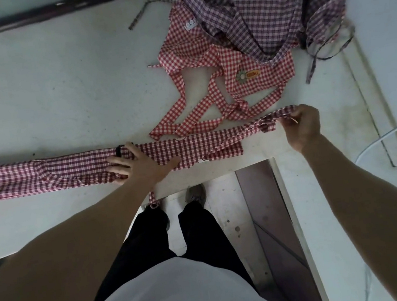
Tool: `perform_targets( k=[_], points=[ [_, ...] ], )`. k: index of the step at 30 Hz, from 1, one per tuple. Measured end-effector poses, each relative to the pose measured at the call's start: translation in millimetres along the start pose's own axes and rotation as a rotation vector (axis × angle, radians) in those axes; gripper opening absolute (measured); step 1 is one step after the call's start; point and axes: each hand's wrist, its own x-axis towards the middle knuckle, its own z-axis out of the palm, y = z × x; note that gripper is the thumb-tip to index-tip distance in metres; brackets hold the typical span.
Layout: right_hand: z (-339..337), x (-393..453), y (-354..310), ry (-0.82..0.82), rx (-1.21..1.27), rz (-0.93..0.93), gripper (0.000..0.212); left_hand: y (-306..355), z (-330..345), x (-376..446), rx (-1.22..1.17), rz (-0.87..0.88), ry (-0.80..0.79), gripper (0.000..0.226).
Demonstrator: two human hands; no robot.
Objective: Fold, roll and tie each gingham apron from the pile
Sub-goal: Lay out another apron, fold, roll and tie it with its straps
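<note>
Nearest the camera are a white shirt front, black trousers and shoes, standing at the cut-out edge of a pale grey worktop (47, 99). Just above that edge lies the dark red and white gingham apron (68, 168), already folded lengthwise into a long narrow band that runs from the left border of the view across to the right.

Flat on the middle of this band rests the left hand (138, 164), fingers spread and straight, pressing the cloth to the table without gripping it. Raised a little at the band's right end, the right hand (302, 124) has its fingers curled and pinches the bunched cloth and strap there. One thin strap (153, 200) of this apron dangles over the table edge towards the shoes.

Judging by this, the folding of this apron is done or close to it; rolling has not begun, since no coil shows anywhere along the band, and tying is still ahead. No finished, tied bundle is in view.

Further back, a bright red and white gingham apron (219, 64) lies crumpled with its straps splayed towards the band, and a purple and white checked apron (269, 7) is heaped partly on top of it. Both look untouched, so most of the task remains.
</note>
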Motion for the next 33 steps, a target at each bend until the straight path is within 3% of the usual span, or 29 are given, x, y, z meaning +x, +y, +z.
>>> perform_targets(
  k=[2,6,9,12,15,17,18,19,21,23,25,29,33],
  points=[
    [2.9,-0.5,5.0,0.016,-0.137,-0.067,0.015,-1.0,-1.1,-1.2,-0.009,0.017,-0.021,0.145],
    [-7.6,0.9,11.5,-0.005,-0.877,-0.32,0.047,-4.7,2.3,-3.5,0.005,0.041,-0.003,0.145],
    [-14.2,4.6,14.3,0.052,-1.155,-0.486,0.036,-6.3,4.9,-3.6,-0.003,0.036,0.004,0.147],
    [-15.3,3.4,17.9,0.166,-1.151,-0.462,0.029,-5.1,6.1,-3.6,-0.009,0.036,0.009,0.146],
    [0.9,-8.9,21.0,0.443,-0.73,-0.478,0.033,-2.9,6.8,-5.1,-0.019,0.033,0.026,0.146],
    [19.2,-19.7,23.0,0.615,-0.601,-0.628,0.031,-2.4,7.7,-5.3,-0.027,0.031,0.034,0.147],
    [27.8,-25.2,28.1,0.618,-0.638,-0.76,0.033,-2.6,8.7,-5.1,-0.035,0.029,0.032,0.147],
    [40.0,-32.6,36.5,0.526,-0.701,-0.918,0.033,-2.8,9.3,-5.8,-0.035,0.028,0.032,0.147],
    [71.0,-54.5,68.7,0.115,-0.847,-1.175,0.026,-2.7,10.0,-5.2,-0.01,0.025,0.037,0.147],
    [97.0,-81.3,109.9,-0.409,-1.007,-1.194,0.024,-2.0,10.3,-4.1,0.0,0.013,0.026,0.145],
    [101.5,-88.7,153.3,-0.72,-1.27,-1.093,0.034,-0.5,9.5,-3.4,0.002,0.0,0.032,0.142],
    [70.2,-61.2,185.2,-0.722,-1.81,-0.986,0.058,-2.9,10.4,-0.7,-0.007,0.006,-0.001,0.147],
    [38.9,-33.9,156.4,-0.526,-2.0,-0.89,0.068,-3.4,8.4,3.5,0.002,0.003,-0.043,0.146]
  ],
)
